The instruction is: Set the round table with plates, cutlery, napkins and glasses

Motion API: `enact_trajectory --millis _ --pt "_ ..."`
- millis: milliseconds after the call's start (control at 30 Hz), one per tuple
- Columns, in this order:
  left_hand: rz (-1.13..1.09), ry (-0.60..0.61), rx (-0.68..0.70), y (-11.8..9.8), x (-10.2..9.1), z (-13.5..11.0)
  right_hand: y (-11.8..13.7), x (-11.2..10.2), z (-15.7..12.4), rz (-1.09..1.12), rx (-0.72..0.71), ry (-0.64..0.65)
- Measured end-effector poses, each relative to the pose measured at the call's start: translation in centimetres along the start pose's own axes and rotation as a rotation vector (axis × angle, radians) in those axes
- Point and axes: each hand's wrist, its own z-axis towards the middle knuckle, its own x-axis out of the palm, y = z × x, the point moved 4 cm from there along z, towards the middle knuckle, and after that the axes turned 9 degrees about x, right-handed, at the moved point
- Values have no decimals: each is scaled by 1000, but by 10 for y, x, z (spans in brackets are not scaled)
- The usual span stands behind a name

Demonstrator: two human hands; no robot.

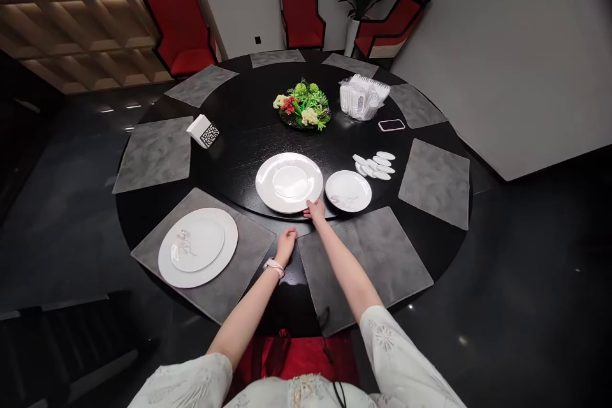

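My right hand (pixel 315 210) grips the near right rim of a large white plate (pixel 289 162) on the black turntable. The thumb lies on top of the rim and the other fingers are partly hidden beneath it. My left hand (pixel 287 245), with a pale band at the wrist, is just below the turntable's edge, its fingers curled and nothing visible in them. Right of the large plate, a smaller white plate (pixel 349 191) with a grey floral print rests beside it. On the left grey placemat (pixel 253 248), a small printed plate (pixel 197 246) sits on a larger white plate (pixel 225 264).
Small white oval pieces (pixel 375 166) lie behind the smaller plate. A flower arrangement (pixel 306 105), wrapped white items (pixel 362 99), a phone-like frame (pixel 391 125) and a napkin holder (pixel 204 132) stand farther back. Another grey placemat (pixel 368 261) lies under my right forearm; red chairs (pixel 301 9) surround the table.
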Motion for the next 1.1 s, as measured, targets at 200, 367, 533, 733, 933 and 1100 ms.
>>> enact_trajectory --millis 200,367,533,733,933,1100 --pt "-182 -205 -83 -17 -44 -1 -5 -83 -24 118 -60 104" --pt "-354 -181 -118 -27 -27 -22 2 -188 -55 -4 -126 401" --pt "-329 6 -72 -2 47 -97 19 -294 -45 -308 -163 438" --pt "-187 -174 -112 53 140 -174 -28 -369 -5 -566 -148 241" --pt "88 -354 -85 71 141 -169 -53 -380 2 -698 -264 149" --pt "333 -375 -69 67 124 -162 -1 -352 34 -546 -245 71"
